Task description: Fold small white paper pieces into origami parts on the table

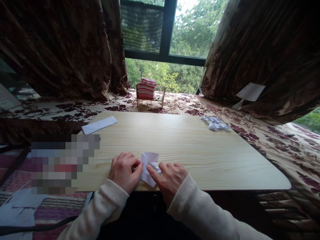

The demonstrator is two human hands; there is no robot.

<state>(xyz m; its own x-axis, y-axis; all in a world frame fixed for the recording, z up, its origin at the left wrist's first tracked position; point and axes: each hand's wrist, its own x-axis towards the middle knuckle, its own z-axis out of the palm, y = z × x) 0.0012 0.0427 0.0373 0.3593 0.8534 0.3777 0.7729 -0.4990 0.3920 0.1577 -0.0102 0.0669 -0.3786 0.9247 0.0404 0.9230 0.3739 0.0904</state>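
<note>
A small folded piece of white paper (150, 158) lies at the table's near edge, with creases and a raised flap on its right side. My left hand (124, 170) is closed, its thumb and index finger pinching the paper's left edge. From the other side my right hand (171, 178) has its index finger pressed on the paper's middle, while its other fingers curl at the right flap. My right thumb is hidden under the hand. Both wrists are in cream sleeves.
The pale wooden table (182, 146) bears a folded white paper strip (99, 125) at far left and several folded white paper pieces (216, 123) at far right. Behind it, a small wooden rack (150, 99) holds stacked pink-and-white cloths (147, 88). A white lamp (250, 91) stands right. A blurred patch covers the left corner.
</note>
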